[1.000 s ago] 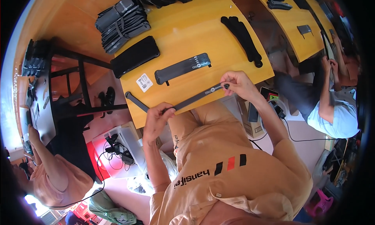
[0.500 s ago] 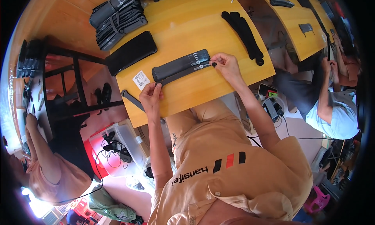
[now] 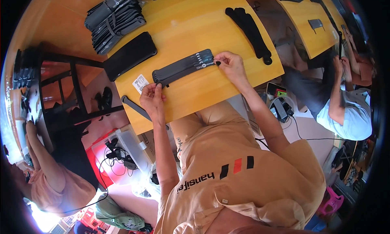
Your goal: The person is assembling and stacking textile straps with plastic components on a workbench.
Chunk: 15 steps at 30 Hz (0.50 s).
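Mid-frame, my left hand (image 3: 152,97) and right hand (image 3: 231,66) pinch a strap (image 3: 187,73) by its ends, probably so it stays straight along the pile (image 3: 178,65)

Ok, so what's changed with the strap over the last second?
The left hand and right hand carried the dark strap away from the body, from near the table's front edge to the near side of the flat row of straps. Neither hand visibly let go. The black pouch and white label stayed put.
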Tool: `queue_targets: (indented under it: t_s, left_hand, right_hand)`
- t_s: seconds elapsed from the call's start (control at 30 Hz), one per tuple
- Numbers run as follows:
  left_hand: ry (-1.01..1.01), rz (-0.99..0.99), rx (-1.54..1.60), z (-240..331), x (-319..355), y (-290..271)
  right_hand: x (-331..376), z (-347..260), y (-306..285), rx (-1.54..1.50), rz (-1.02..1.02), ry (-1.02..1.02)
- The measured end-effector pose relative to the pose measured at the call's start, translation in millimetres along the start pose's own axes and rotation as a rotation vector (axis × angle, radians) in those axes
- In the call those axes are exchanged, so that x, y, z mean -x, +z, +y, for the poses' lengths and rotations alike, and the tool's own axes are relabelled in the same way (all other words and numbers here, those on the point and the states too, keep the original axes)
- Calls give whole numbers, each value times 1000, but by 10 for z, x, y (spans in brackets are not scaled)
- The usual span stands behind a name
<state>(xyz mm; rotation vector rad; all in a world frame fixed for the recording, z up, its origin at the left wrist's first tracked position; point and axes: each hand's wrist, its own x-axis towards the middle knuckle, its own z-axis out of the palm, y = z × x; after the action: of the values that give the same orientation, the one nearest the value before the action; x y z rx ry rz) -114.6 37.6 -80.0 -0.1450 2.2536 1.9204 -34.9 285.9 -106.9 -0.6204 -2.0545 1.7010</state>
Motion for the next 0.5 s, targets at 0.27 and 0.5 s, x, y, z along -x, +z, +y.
queue_targets:
  t_s: [0.27, 0.5]
  left_hand:
    - [8, 16, -27, 18, -16, 47]
    - [25, 24, -9, 12, -28, 35]
  right_hand:
    - [4, -2, -12, 39, 6, 34]
    - [10, -100, 22, 63, 14, 57]
